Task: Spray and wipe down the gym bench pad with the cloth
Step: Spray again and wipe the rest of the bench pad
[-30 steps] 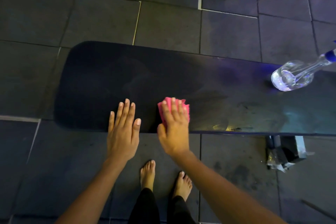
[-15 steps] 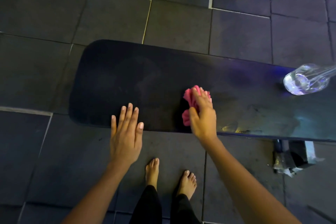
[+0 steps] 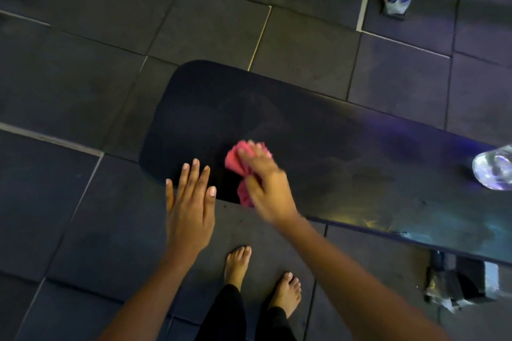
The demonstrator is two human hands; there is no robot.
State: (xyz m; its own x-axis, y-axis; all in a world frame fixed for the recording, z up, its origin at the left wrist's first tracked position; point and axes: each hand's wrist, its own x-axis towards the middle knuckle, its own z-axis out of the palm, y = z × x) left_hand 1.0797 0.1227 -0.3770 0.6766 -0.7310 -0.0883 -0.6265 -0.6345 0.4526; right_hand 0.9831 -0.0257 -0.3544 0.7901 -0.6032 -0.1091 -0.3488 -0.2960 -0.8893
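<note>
Now wiping, mid-stroke: right hand (image 3: 266, 188) grips bunched pink cloth (image 3: 235, 158) on the pad (image 3: 318, 147) near its left end; left hand (image 3: 189, 207) flat, fingers straight, at the near edge. Next, probably: strokes rightward toward the bottle (image 3: 493, 171).

The dark padded desk (image 3: 346, 147) stands on a floor (image 3: 83, 77) of dark rubber tiles, with a crumpled pink cloth (image 3: 232, 162) near its rounded end and a clear bottle (image 3: 493, 171) far right

Head view — looks steeply down, close over bench pad (image 3: 318, 152).
</note>
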